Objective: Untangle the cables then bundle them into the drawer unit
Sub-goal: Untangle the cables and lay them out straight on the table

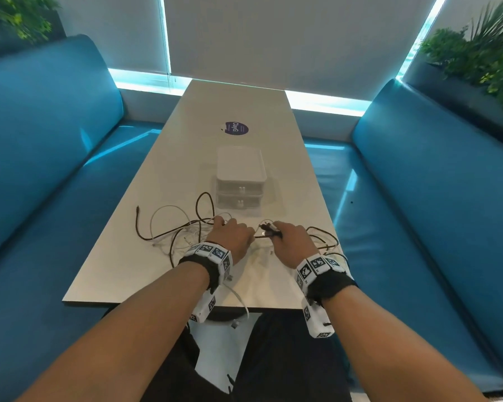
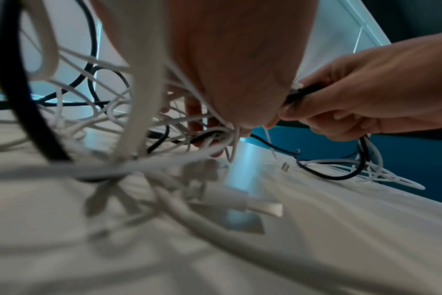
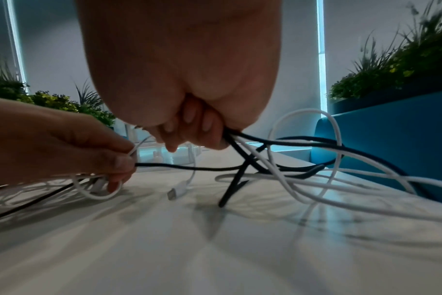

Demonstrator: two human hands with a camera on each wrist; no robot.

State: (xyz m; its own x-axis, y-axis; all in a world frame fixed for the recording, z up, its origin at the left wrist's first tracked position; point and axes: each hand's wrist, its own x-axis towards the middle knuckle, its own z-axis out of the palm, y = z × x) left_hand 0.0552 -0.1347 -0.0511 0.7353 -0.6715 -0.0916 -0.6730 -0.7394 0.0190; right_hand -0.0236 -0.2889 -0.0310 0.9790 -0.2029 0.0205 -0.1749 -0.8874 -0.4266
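A tangle of cables, dark and white ones, lies on the white table in front of a small clear two-drawer unit; both drawers look pushed in. My left hand pinches a dark cable and a white strand between thumb and finger at the right side of the tangle. My right hand has its fingers curled round a bunch of dark and white cables, with connector ends sticking out of the fist toward the left hand. More loops trail to its right. A white plug lies between the hands.
A round purple sticker is on the table beyond the drawer unit. Blue padded benches flank the table, with plants behind them. One white cable hangs over the near table edge toward my lap.
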